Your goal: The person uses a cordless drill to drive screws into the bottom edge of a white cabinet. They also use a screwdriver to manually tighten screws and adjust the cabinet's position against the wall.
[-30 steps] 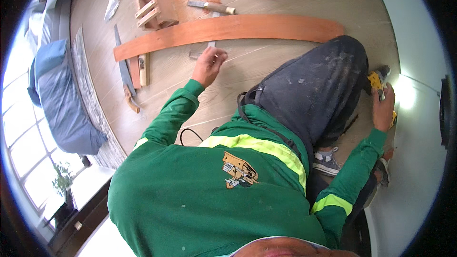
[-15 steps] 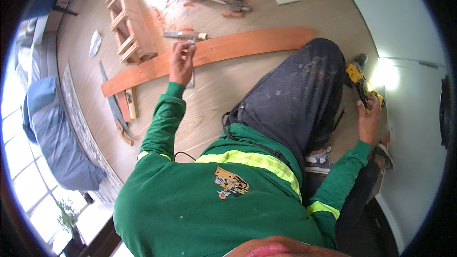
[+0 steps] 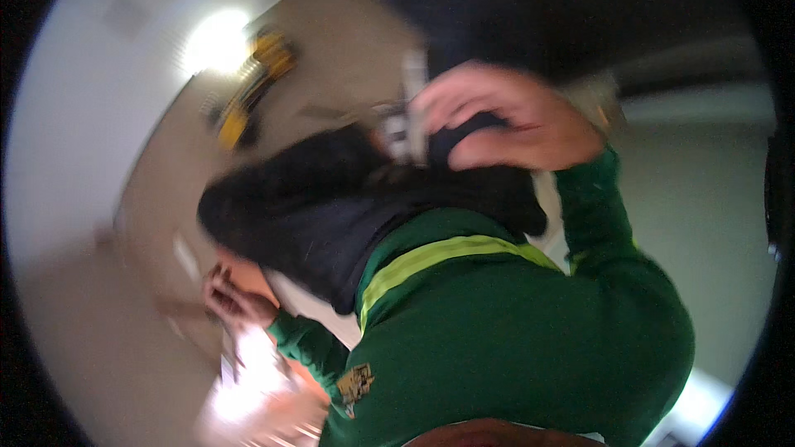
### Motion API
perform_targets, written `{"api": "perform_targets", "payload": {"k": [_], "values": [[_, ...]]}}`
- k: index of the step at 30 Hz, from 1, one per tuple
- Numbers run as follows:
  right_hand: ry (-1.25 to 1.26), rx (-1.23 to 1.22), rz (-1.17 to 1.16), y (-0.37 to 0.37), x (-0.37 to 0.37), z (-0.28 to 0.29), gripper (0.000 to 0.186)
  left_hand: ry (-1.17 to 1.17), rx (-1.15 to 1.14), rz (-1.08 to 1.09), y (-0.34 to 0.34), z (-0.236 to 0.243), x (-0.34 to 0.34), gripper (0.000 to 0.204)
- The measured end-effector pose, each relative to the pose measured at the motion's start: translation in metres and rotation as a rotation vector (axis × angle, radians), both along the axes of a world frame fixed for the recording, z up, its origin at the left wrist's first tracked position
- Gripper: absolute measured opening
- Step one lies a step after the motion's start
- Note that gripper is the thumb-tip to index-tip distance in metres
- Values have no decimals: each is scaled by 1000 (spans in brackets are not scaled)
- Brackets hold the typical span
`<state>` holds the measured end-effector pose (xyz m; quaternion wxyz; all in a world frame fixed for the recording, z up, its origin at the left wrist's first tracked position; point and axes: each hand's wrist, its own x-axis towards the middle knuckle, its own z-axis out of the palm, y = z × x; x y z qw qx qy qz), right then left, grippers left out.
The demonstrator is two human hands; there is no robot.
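Motion blurs much of the view. My right hand [image 3: 517, 120] is raised over my legs near a grey-and-white shoe [image 3: 397, 134]. Its fingers curl loosely, with the thumb apart, and nothing shows between them. On the floor by the wall, away from both hands, lies a yellow-and-black power tool [image 3: 252, 89]. At lower left my left hand [image 3: 236, 298] is next to an orange wooden board [image 3: 255, 277], partly hidden by my knee and arm. The left fingers are too smeared to show whether they hold anything.
A pale flat piece [image 3: 186, 257] lies on the floor beyond my left hand. Pale wall [image 3: 91, 116] rises at the left, with a bright glare near the tool. A blurred wooden frame [image 3: 286, 422] stands at the bottom left.
The view has swung far to the right. My right hand has left the power tool, which now lies on the floor, and is raised over my legs. The board now appears at lower left.
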<state>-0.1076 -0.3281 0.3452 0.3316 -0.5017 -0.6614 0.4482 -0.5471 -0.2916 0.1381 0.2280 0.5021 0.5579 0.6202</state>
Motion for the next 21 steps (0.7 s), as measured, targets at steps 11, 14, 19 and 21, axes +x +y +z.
{"api": "perform_targets", "payload": {"k": [11,14,19,21], "values": [[331,-318,-637,-279,106,-87,37,705,-437,-1111,194,34,121,25],[40,-148,-1193,-331,158,-141,35,684,-417,-1134,182,39,160,22],[-713,-225,-1430,-275,286,-213,38,595,-477,-1103,202,22,170,22],[-1042,-360,-1276,-233,343,-244,40,524,-494,-1076,213,12,154,21]]}}
